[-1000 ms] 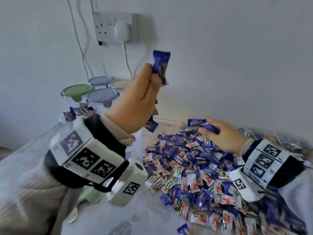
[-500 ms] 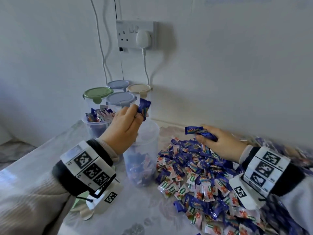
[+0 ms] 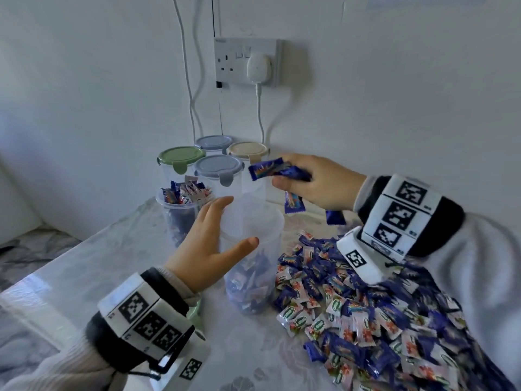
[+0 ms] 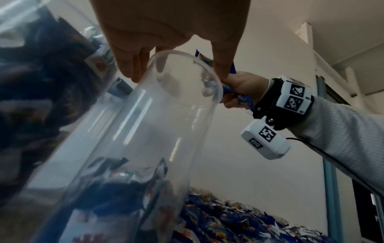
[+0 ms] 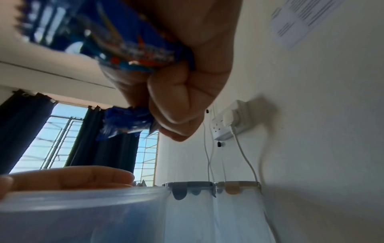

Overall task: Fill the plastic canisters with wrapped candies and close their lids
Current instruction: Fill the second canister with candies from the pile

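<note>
The open canister [image 3: 253,249] stands on the desk [image 3: 84,277], partly filled with candies, between the left hand's [image 3: 208,246] thumb and its fingers [image 3: 217,210], which curve round its upper wall and hold it. Above and just right of its rim, the right hand [image 3: 315,182] has its fingers curled tight round a bunch of blue wrapped candies [image 3: 270,170]. Below that hand a heap of candies [image 3: 352,306] spreads over the desk. Beyond the left fingers stand a full lidless canister [image 3: 180,204] and four lidded canisters [image 3: 217,167].
</note>
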`<control>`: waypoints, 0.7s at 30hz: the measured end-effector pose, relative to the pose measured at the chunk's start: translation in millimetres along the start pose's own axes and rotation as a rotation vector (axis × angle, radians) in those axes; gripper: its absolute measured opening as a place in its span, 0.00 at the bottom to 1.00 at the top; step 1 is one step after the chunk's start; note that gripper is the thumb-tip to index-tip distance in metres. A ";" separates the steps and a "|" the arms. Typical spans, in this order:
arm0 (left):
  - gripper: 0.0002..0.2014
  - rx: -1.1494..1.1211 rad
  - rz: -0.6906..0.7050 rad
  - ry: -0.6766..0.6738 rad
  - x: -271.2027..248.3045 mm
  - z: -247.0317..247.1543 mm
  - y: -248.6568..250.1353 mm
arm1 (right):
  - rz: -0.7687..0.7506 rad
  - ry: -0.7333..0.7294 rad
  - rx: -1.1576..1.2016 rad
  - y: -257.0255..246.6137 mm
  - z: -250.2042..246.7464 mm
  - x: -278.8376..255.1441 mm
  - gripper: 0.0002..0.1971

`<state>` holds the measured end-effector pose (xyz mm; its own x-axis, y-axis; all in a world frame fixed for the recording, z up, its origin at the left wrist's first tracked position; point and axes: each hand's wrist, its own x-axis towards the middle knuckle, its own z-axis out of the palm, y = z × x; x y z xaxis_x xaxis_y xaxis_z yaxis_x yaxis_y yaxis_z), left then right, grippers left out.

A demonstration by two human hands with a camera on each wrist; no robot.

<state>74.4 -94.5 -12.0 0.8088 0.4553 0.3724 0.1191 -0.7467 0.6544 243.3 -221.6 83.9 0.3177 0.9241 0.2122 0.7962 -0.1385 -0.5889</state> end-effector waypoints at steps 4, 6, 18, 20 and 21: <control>0.61 -0.199 -0.076 0.026 -7.2 7.3 -7.1 | -0.070 -0.139 -0.172 -7.7 18.5 25.5 0.04; 0.61 -0.262 -0.088 0.062 -8.1 10.2 -8.6 | -0.065 -0.250 -0.270 -7.7 25.7 30.9 0.12; 0.61 -0.325 -0.109 0.091 -8.1 13.8 -10.2 | -0.064 0.097 0.300 -9.7 34.9 44.1 0.19; 0.60 -0.299 -0.105 0.099 -8.6 14.0 -9.7 | -0.094 0.270 0.415 -8.4 44.7 47.9 0.17; 0.60 -0.292 -0.101 0.103 -8.9 13.7 -9.3 | -0.118 0.340 0.447 -8.5 50.2 49.2 0.17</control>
<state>74.0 -98.2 -30.4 0.7371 0.5778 0.3506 0.0139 -0.5316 0.8469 226.4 -157.1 60.2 0.4461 0.7478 0.4918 0.5645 0.1914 -0.8030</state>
